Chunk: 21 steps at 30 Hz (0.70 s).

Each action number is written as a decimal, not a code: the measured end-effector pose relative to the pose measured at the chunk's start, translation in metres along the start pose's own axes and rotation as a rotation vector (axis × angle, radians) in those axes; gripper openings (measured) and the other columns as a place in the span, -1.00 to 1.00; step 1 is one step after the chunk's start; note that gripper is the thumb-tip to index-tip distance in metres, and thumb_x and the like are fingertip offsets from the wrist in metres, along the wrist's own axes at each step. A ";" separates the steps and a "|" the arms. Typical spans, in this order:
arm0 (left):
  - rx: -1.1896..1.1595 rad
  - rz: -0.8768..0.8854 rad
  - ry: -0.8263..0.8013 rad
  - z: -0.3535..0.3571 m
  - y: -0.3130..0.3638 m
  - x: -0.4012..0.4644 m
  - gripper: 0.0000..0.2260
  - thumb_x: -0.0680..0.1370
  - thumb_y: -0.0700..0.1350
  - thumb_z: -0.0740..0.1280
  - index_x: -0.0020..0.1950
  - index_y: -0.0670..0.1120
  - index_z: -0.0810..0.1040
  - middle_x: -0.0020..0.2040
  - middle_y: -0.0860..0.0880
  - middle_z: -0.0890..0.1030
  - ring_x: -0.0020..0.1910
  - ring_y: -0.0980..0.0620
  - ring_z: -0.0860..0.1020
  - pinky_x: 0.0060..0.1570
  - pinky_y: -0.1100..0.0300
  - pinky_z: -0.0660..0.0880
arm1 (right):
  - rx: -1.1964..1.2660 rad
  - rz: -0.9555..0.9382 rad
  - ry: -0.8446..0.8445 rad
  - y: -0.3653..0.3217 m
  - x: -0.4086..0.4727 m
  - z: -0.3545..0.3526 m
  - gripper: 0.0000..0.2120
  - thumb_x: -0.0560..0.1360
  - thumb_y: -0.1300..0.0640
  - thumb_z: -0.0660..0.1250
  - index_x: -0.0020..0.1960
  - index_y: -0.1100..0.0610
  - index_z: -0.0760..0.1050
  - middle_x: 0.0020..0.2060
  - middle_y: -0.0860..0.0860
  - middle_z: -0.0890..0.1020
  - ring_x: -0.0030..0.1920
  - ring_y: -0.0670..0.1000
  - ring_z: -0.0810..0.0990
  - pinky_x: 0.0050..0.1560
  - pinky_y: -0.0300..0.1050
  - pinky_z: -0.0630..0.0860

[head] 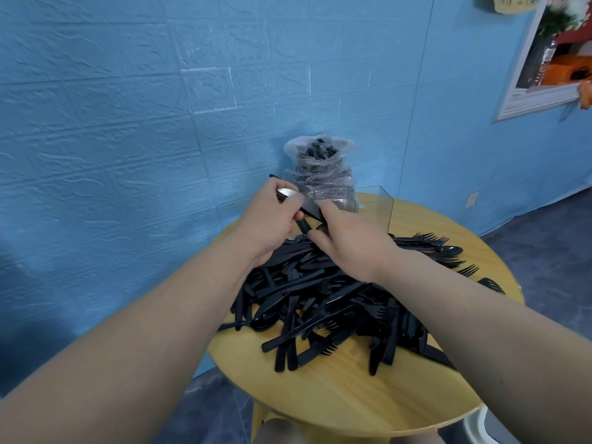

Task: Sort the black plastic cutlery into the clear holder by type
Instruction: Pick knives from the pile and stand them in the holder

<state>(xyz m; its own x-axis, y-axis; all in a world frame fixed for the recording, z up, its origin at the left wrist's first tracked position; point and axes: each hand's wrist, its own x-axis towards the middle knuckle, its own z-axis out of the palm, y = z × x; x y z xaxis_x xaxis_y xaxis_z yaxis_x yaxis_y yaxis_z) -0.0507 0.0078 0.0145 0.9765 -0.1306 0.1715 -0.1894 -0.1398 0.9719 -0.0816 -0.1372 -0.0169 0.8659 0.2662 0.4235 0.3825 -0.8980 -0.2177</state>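
Both hands (307, 225) over cutlery pile (323, 302), L pinching black pcs, R fingers curled, grip unclear.

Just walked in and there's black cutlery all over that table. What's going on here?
A person is sorting a big pile of black plastic cutlery on a round wooden table. The left hand grips a few black pieces, and the right hand reaches into the far side of the pile. The clear holder stands behind the hands; the compartment in view looks empty. A plastic bag with more cutlery sits beside it against the blue wall.
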 end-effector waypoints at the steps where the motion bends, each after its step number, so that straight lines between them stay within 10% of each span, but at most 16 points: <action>1: 0.038 0.024 0.030 -0.004 0.001 0.007 -0.87 0.56 -0.25 0.24 -0.08 0.00 0.42 -0.21 -0.05 0.52 -0.26 0.01 0.45 -0.32 0.16 0.33 | 0.024 -0.016 0.010 0.001 0.003 0.000 -0.57 0.59 -0.09 0.13 0.38 0.09 0.23 0.07 0.08 0.55 0.03 0.15 0.53 -0.12 -0.05 0.40; 8: 0.216 0.198 0.414 -0.048 0.017 0.065 -0.90 0.58 -0.21 0.19 -0.03 -0.01 0.37 -0.24 0.04 0.50 -0.18 0.01 0.50 -0.31 0.24 0.36 | -0.090 0.083 -0.026 0.034 0.030 0.004 -0.53 0.60 0.00 0.12 0.47 0.11 0.20 0.37 0.04 0.37 0.35 0.08 0.33 0.24 0.03 0.40; 16: 0.457 0.158 0.319 -0.039 -0.015 0.110 -0.86 0.60 -0.20 0.16 0.15 -0.10 0.41 0.01 -0.08 0.53 0.00 -0.08 0.50 -0.11 0.12 0.39 | -0.270 -0.020 -0.191 0.052 0.062 0.030 -0.58 0.59 0.04 0.11 0.41 0.16 0.27 0.39 0.06 0.35 0.39 0.07 0.29 0.36 -0.05 0.21; 21: 0.533 0.039 0.192 -0.025 -0.043 0.124 -0.86 0.61 -0.18 0.15 0.15 -0.09 0.40 0.00 -0.12 0.53 -0.19 -0.04 0.44 -0.34 0.15 0.33 | -0.295 -0.041 -0.195 0.060 0.064 0.036 -0.60 0.60 0.05 0.08 0.42 0.11 0.24 0.37 0.00 0.38 0.32 0.03 0.35 0.01 -0.20 0.23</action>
<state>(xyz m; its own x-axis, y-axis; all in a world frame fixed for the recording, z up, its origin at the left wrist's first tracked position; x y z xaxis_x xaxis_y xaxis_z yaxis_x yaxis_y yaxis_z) 0.0808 0.0225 -0.0021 0.9594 0.0284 0.2808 -0.2032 -0.6208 0.7571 0.0090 -0.1613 -0.0347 0.9077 0.3406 0.2450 0.3334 -0.9401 0.0717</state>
